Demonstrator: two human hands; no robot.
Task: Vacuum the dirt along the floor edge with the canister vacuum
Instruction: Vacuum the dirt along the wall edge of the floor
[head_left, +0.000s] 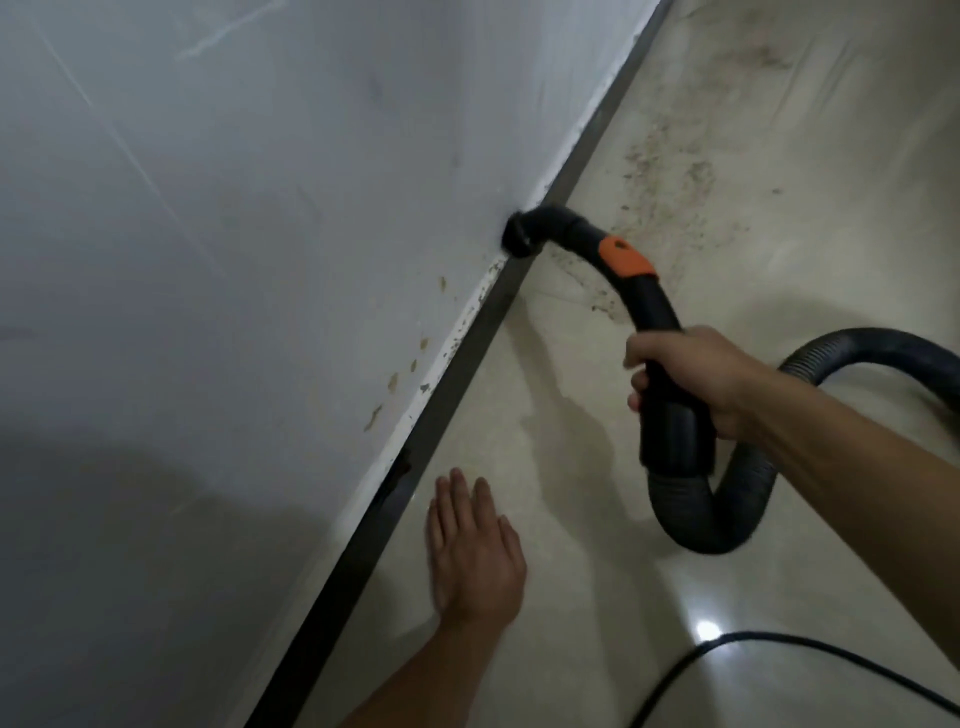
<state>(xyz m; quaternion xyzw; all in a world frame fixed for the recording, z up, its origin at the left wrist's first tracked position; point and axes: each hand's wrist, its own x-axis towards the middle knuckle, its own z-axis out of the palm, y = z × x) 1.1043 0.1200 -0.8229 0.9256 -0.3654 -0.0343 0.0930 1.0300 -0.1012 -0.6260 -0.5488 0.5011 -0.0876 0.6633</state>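
Note:
My right hand (691, 376) grips the black curved vacuum handle (660, 322), which carries an orange slider (625, 258). The brush nozzle (519, 236) at its tip presses against the dark strip (457, 364) where the white wall meets the floor. A ribbed grey hose (727, 514) loops down from the handle and runs off to the right. Brown dirt (670, 182) is scattered on the cream floor beyond the nozzle, and specks (452, 343) cling to the wall's lower edge nearer me. My left hand (472, 551) rests flat on the floor, fingers together, holding nothing.
A black power cord (727, 654) curves across the glossy floor at the bottom right. The white wall (234, 260) fills the left half of the view. The canister itself is out of view.

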